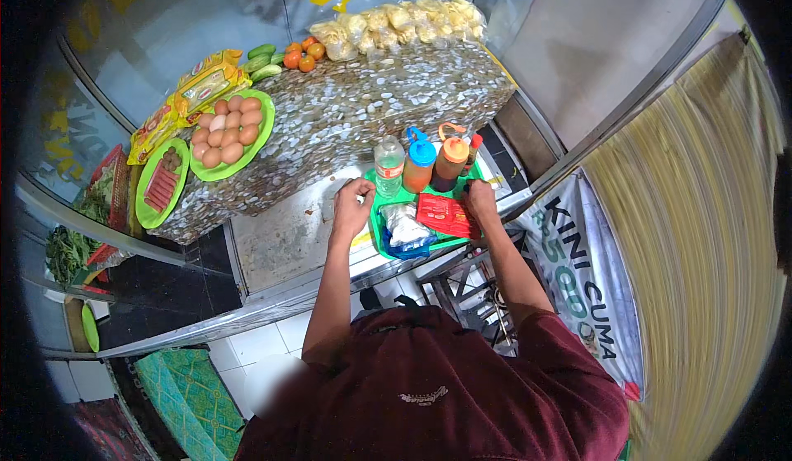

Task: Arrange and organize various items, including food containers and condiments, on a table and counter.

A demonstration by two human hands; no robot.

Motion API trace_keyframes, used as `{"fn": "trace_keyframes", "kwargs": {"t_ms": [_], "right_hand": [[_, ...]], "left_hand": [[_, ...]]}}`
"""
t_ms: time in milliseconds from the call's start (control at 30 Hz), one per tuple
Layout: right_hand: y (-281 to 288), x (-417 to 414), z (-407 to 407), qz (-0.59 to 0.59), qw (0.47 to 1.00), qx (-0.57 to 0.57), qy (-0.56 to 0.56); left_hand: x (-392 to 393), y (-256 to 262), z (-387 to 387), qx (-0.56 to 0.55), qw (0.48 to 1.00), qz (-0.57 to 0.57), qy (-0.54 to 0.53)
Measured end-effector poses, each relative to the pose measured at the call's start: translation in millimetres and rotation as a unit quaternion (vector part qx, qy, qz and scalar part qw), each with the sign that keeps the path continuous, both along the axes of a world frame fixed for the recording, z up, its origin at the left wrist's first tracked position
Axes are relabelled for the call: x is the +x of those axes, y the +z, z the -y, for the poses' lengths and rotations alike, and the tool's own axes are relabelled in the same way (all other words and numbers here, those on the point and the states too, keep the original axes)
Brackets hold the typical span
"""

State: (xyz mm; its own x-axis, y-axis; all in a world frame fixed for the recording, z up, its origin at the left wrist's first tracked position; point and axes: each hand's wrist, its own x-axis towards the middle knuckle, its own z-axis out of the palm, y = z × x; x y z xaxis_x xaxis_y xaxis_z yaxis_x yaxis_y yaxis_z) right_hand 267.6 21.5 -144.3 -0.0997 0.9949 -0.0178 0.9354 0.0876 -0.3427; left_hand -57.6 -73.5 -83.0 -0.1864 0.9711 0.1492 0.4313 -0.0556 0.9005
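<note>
A green plastic tray lies on the counter before me. On it stand a clear plastic bottle, a squeeze bottle with a blue cap, one with an orange cap and a small red-capped bottle. Nearer me on the tray are red packets, a white plastic bundle and something blue under it. My left hand is at the tray's left edge, fingers curled; its grip is unclear. My right hand is at the right edge beside the red packets, its fingertips partly hidden.
A pebble-patterned raised shelf holds eggs on a green plate, sausages on another, yellow packages, cucumbers, tomatoes and bagged yellowish food. Glass panes border it; a banner hangs right.
</note>
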Motion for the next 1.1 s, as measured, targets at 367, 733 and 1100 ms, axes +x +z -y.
{"fn": "trace_keyframes", "kwargs": {"t_ms": [367, 733, 1100], "right_hand": [[51, -24, 30, -0.145, 0.985, 0.009, -0.098], [74, -96, 85, -0.321, 0.944, 0.041, -0.060], [118, -175, 51, -0.334, 0.928, 0.163, 0.031]], "left_hand": [[-13, 4, -3, 0.014, 1.000, 0.019, -0.016], [-16, -7, -15, -0.035, 0.996, 0.063, -0.052], [0, 18, -61, 0.055, 0.996, 0.048, -0.054]]}}
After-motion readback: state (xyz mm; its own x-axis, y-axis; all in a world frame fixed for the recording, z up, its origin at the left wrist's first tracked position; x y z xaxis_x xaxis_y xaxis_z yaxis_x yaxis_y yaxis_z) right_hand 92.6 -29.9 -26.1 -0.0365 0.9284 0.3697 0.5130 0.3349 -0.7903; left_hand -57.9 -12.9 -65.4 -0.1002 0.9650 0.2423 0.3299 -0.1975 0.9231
